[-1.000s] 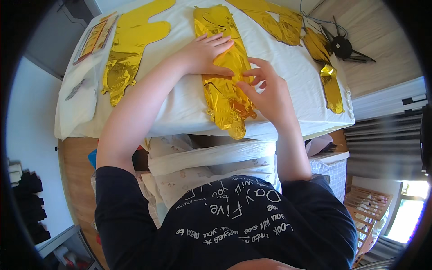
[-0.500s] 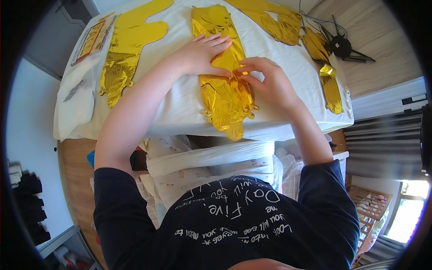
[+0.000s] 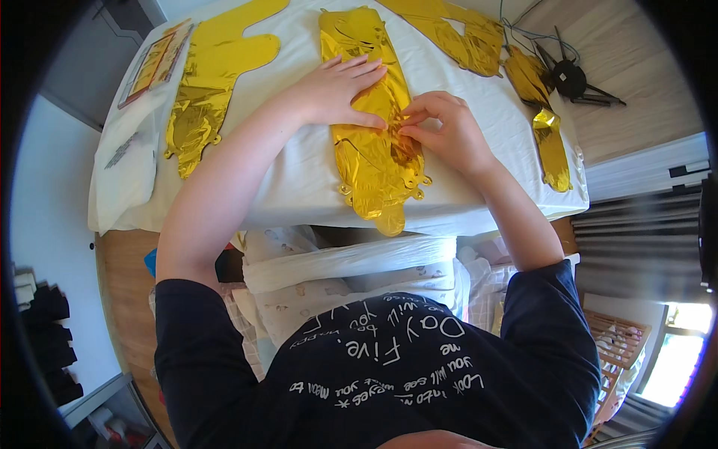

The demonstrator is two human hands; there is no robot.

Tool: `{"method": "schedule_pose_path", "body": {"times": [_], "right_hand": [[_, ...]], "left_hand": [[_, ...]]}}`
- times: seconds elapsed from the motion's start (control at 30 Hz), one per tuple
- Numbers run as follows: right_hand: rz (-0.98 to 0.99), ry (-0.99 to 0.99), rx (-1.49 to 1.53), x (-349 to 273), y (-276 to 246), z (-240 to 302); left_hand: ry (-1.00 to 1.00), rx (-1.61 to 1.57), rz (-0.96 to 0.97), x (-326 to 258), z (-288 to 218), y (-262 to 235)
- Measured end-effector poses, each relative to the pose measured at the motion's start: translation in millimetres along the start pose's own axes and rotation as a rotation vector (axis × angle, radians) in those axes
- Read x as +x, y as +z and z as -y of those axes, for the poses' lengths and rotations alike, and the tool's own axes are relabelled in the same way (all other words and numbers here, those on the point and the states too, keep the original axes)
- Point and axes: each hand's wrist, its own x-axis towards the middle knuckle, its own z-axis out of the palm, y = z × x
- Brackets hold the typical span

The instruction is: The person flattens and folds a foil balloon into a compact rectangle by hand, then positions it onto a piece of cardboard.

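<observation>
The middle foil balloon (image 3: 374,135) lies flat on the sheet-covered counter (image 3: 299,187), its near end hanging over the front edge. The left hand (image 3: 329,93) rests on that balloon; the right hand (image 3: 445,131) touches its right edge. Left of it lies another foil balloon (image 3: 206,90), and beyond that a flat packet (image 3: 153,63). Right of it lie two more balloons (image 3: 456,34) (image 3: 542,120), with a small stand (image 3: 572,75) behind them.

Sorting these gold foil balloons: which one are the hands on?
The middle gold foil balloon, under the left hand and pinched by the right hand; the other balloons lie untouched.
</observation>
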Motion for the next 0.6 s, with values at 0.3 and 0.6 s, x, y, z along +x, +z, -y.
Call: {"method": "schedule_pose_path", "body": {"times": [0.3, 0.6], "right_hand": [[0.137, -0.078, -0.198, -3.5, -16.8, 2.1], [0.280, -0.032, -0.198, -6.4, -28.3, 10.3]], "left_hand": [[0.010, 0.008, -0.004, -1.5, 0.2, 0.4], [0.012, 0.008, -0.005, -1.8, 0.8, 1.0]]}}
